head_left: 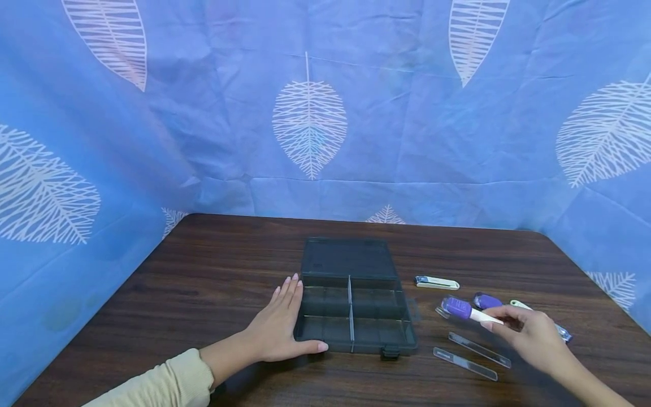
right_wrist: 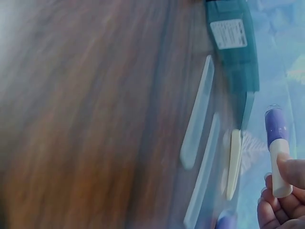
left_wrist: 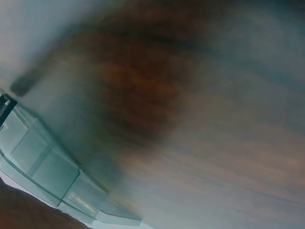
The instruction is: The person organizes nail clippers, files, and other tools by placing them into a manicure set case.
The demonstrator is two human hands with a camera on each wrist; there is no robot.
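Note:
My left hand [head_left: 277, 328] lies against the left side of a smoky clear plastic compartment box [head_left: 366, 347], fingers straight and thumb along its front edge. The box's lid [head_left: 348, 257] is folded back, and no items show in its compartments. In my right hand [head_left: 536, 337] a purple nail polish bottle [head_left: 458, 308] is pinched by its white cap, tilted, to the right of the box. The same bottle [right_wrist: 276, 126] shows in the right wrist view between thumb and fingers. Behind that hand lies a second purple nail polish bottle [head_left: 487, 301], partly hidden.
A white nail clipper [head_left: 437, 282] lies right of the box. Two clear nail files [head_left: 480, 350] [head_left: 465, 363] lie nearer the front. Another clipper-like item [head_left: 563, 333] is mostly covered by the right hand. Blue leaf-print cloth [head_left: 310, 130] hangs around the dark wooden table [head_left: 229, 254].

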